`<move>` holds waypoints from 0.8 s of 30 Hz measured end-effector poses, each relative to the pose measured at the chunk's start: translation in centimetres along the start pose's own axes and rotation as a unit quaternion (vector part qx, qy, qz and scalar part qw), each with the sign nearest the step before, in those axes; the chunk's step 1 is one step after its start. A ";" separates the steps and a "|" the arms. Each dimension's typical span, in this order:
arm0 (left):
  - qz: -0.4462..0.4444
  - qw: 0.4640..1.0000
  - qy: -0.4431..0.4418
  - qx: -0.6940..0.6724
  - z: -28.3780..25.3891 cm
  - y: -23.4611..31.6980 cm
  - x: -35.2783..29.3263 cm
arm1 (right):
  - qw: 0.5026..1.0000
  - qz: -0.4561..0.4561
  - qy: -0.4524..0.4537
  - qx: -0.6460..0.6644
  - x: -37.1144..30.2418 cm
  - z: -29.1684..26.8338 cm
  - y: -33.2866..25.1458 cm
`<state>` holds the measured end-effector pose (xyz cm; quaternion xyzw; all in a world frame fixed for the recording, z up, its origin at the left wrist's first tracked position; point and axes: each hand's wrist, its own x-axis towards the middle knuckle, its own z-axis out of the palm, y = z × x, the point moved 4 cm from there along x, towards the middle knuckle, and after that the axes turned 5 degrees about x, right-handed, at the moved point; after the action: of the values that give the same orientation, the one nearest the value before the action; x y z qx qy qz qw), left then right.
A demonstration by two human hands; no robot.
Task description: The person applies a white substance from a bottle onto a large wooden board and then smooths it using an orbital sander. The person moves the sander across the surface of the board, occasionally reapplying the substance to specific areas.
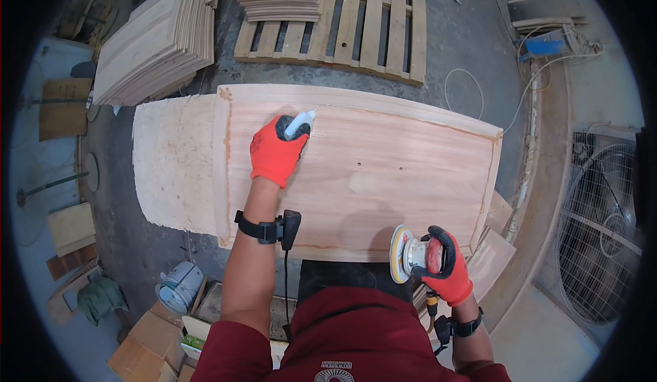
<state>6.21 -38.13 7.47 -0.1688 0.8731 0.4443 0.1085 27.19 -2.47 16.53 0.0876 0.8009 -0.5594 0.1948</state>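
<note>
My left hand (pixel 278 151), in a red glove with a dark palm, is closed around a small white squeeze bottle (pixel 298 125). The bottle's pointed tip is by the far edge strip of a wooden panel (pixel 410 156). Two small holes show near the panel's middle, and brownish filler lines run along its frame joints. At the near right edge my right hand (pixel 448 266), gloved alike, grips a round air sander (pixel 414 255). The sander is tilted on its side, its pad facing left, with a hose fitting below.
A pale board (pixel 174 163) lies under the panel's left end. Stacked wooden panels (pixel 157 47) stand at the far left. A slatted pallet (pixel 369 26) with more panels lies beyond. A caged fan (pixel 599 231) is at right, cardboard boxes (pixel 147 341) and a bucket (pixel 180 286) near left.
</note>
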 end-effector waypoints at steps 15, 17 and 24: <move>0.010 0.999 0.028 0.035 -4.2 -3.0 0.8 | 0.999 0.004 -0.032 -0.002 0.7 2.8 -1.5; 0.009 0.999 0.031 0.034 -4.7 -3.4 0.9 | 0.999 0.001 -0.033 -0.002 0.8 3.1 -1.7; -0.005 0.999 0.053 0.011 -6.5 -5.0 1.2 | 0.999 0.005 -0.029 -0.012 1.1 4.0 -2.5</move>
<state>6.80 -46.44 7.12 -0.1955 0.8815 0.4246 0.0666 26.16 -7.14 17.06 0.0733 0.8008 -0.5514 0.2220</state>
